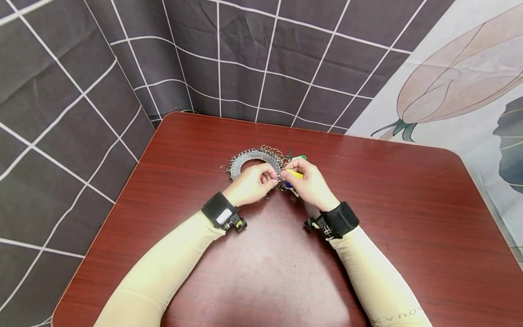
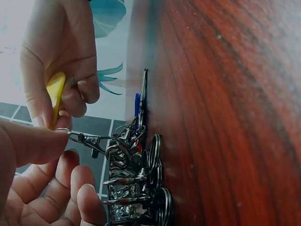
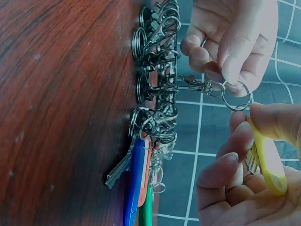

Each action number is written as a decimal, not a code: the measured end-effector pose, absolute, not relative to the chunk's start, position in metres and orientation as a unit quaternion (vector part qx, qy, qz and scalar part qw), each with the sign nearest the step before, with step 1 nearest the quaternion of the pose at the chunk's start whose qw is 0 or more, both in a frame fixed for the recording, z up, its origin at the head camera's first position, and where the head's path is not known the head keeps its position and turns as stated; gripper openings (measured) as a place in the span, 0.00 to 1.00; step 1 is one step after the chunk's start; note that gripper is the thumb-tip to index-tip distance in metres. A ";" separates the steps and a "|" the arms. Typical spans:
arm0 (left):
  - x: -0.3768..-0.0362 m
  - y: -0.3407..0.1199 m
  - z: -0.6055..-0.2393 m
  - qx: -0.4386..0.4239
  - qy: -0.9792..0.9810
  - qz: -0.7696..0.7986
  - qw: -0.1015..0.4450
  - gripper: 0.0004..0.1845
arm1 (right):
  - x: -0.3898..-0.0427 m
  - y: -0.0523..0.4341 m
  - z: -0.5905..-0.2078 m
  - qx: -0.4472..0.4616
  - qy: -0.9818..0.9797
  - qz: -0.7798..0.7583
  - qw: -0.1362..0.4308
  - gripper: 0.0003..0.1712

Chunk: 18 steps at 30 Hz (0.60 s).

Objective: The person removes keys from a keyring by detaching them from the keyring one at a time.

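A flat grey ring (image 1: 238,164) lies on the table, its edge set with many small metal clasps and split rings. My left hand (image 1: 256,182) pinches a split ring (image 3: 238,110) between thumb and forefinger, beside the ring's right side. That split ring hangs on a swivel clasp (image 2: 89,140) lifted out from the row. With my right hand (image 1: 309,182) I grip a yellow key tag (image 3: 270,165) between thumb and fingers, its end right at the split ring. A silver key (image 3: 252,159) shows under the tag, against the curled fingers.
Blue (image 3: 136,179), orange (image 3: 145,174) and green key tags (image 1: 299,157) lie by the grey ring's right side, with a key (image 3: 117,169) sticking out. The reddish wooden table (image 1: 408,204) meets a dark gridded curtain (image 1: 245,45) behind and a flowered cloth at right.
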<state>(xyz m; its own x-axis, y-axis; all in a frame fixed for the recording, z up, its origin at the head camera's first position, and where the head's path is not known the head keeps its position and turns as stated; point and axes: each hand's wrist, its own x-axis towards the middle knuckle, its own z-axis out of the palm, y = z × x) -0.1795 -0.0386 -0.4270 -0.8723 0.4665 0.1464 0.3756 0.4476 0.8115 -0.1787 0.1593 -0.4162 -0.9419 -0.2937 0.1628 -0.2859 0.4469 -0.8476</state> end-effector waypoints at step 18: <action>-0.182 -0.039 -0.431 0.231 0.849 0.474 0.028 0.02 | -0.178 0.160 -0.414 -0.163 0.851 -0.499 0.030 0.08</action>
<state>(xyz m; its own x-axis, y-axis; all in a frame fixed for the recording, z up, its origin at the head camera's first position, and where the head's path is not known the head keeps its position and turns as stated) -0.1820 -0.0387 -0.4313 -0.8920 0.4187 0.1705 0.3648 0.4438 0.8185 -0.1775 0.1599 -0.4144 -0.9453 -0.3069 0.1109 -0.2466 0.4495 -0.8586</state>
